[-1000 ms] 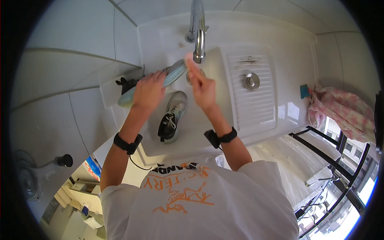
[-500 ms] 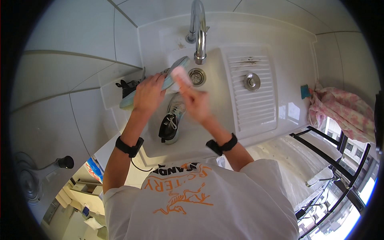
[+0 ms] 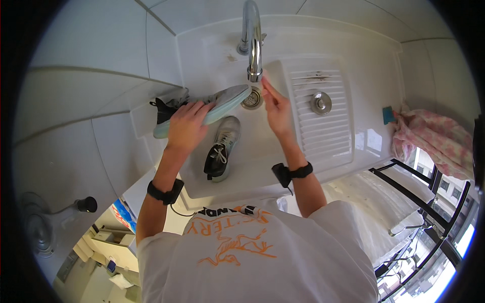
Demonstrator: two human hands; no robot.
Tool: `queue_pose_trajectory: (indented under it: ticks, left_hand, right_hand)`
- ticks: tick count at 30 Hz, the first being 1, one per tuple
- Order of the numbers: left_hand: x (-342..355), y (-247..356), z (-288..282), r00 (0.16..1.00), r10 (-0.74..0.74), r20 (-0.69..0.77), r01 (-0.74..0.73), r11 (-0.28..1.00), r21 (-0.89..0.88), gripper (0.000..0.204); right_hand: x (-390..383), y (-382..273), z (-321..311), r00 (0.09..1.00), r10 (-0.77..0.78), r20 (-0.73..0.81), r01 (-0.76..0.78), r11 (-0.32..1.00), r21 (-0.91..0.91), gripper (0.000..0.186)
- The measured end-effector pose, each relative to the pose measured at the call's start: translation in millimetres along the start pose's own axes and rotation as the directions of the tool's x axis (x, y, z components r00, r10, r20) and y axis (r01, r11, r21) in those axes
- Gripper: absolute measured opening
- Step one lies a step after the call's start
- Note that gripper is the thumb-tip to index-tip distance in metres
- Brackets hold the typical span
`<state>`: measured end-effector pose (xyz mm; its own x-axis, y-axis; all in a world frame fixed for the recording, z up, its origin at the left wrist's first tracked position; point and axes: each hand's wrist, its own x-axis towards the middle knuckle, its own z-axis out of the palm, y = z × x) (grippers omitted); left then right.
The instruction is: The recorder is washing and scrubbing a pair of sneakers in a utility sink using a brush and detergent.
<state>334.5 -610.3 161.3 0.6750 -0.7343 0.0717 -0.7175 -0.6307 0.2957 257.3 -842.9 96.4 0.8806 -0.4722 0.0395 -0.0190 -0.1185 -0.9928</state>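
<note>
Right, second grey mesh sneaker with black laces (image 3: 220, 149) lies in the white ceramic sink (image 3: 303, 166) near its front edge. My left hand (image 3: 188, 123) grips the pale-soled grey sneaker (image 3: 214, 103) sole-up; my right hand (image 3: 276, 107), fingers half-curled, holds nothing beneath the chrome tap (image 3: 254, 45) by the drain (image 3: 252, 99).

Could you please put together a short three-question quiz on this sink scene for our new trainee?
1. True or false: the left hand holds a shoe sole-up over the sink.
2. Where does the second shoe lie? A) in the basin, B) on the drainboard, C) on the floor.
3. Fill in: the right hand is raised just below the ____.

Key: 1 true; 2 A; 3 tap. The right hand's fingers pinch something small, too small to identify. A pink cloth lies at the right end of the sink unit.
</note>
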Motion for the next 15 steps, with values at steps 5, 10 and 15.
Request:
queue_pose_trajectory:
  ticks: [5, 10, 15]
  left_hand:
    - [-25, -29, -25, 0.994, -0.088, -0.070, 0.087, 0.996, -0.011, 0.047]
    - [-29, -33, -26, 0.988, -0.155, 0.011, 0.155, 0.987, -0.027, 0.047]
    - [2, -4, -33, 0.990, -0.140, 0.019, 0.142, 0.977, -0.158, 0.051]
  right_hand:
    - [-17, -39, -7, 0.951, 0.274, 0.146, -0.300, 0.932, 0.205, 0.040]
    - [-41, -25, 42, 0.956, 0.136, 0.260, -0.203, 0.946, 0.254, 0.043]
    - [-55, -19, 53, 0.931, 0.219, 0.293, -0.311, 0.897, 0.315, 0.042]
